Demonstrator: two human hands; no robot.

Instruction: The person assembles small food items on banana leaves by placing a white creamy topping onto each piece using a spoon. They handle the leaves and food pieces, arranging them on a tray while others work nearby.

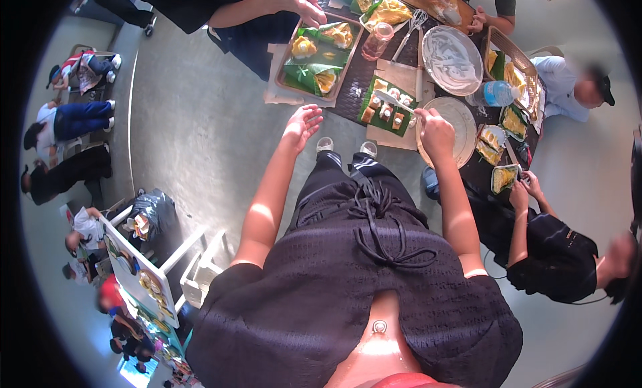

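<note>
My right hand (436, 131) is closed around the handle of a pale spoon (401, 104). The spoon reaches left over a green banana leaf (367, 112) bearing several small brown pieces topped with white cream. Cardboard (394, 142) lies under the leaf. A round clear plate (461, 124) sits beneath and beside my right hand. My left hand (304, 127) hangs in the air left of the table's near edge, its fingers stretched out and nothing in it. Nearest to it is a tray (294, 86) with leaf-wrapped yellow food.
A cream-smeared bowl (452, 60), a whisk (409, 35), a reddish jar (378, 42), a water bottle (498, 94) and a woven basket (515, 54) crowd the dark table. A co-worker's hand (294, 2) is above the tray; another person's hands (525, 189) hold food at right.
</note>
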